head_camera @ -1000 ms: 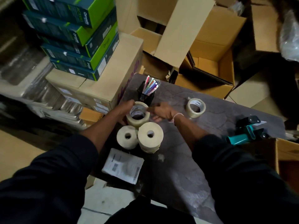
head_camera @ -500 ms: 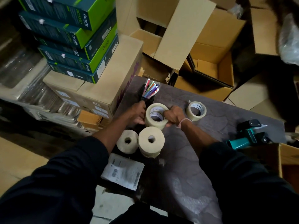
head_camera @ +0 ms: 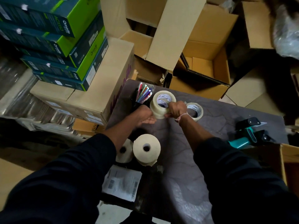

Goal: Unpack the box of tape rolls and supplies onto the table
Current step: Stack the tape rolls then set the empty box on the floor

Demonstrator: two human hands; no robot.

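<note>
On the dark grey table (head_camera: 178, 147), a stack of clear tape rolls (head_camera: 159, 103) stands tilted between the pen cup (head_camera: 142, 96) and a single clear tape roll (head_camera: 196, 110). My right hand (head_camera: 177, 109) grips the stack's right side with curled fingers. At the stack's lower left side lies my left hand (head_camera: 145, 117), touching it with fingers loosely extended. Two beige paper rolls (head_camera: 146, 148) (head_camera: 124, 151) stand nearer me. A teal tape dispenser (head_camera: 248, 135) lies at the right.
A printed paper sheet (head_camera: 123, 183) lies at the table's near left edge. An open cardboard box (head_camera: 289, 159) sits at the right edge. Open cardboard boxes (head_camera: 207, 62) crowd the floor behind the table. Green boxes (head_camera: 64, 46) are stacked on a carton (head_camera: 100, 88) to the left.
Both hands carried the tape stack from beside the paper rolls toward the far side, next to the pen cup. The left hand's hold has loosened.
</note>
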